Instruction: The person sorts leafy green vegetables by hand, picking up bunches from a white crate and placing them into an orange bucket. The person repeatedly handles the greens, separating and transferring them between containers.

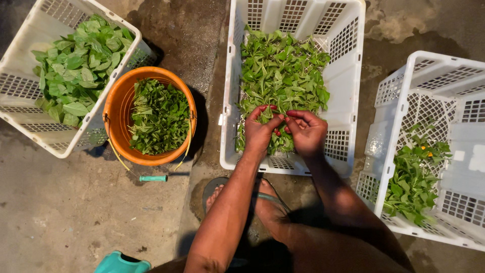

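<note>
Both hands pinch at one leafy sprig (279,123), fingertips meeting at frame centre. Left hand (260,132) fingers curled closed around the stem; right hand (305,132) fingers closed too, thumb and forefinger nipping the same sprig (red nails visible). Sprig sits just above the leaf pile (280,76) in the middle white crate (348,76), which runs from centre up to 12 o'clock.

Outward: orange bucket (118,106) at 9 o'clock, well filled with dark picked leaves. At 10 o'clock a second white crate (20,96) heaped with broader, paler leaves. At 3 o'clock a third white crate (429,86), only a small clump of greens in its near corner. Sandalled foot (268,202) at 6 o'clock on the concrete floor (65,212); small green handle (153,178) lies just below the bucket.

Progress, as a judgement: partway. Bucket and left crate hold sorted leaves, but the middle crate still has a thick layer of unpicked sprigs, so plenty remains.
</note>
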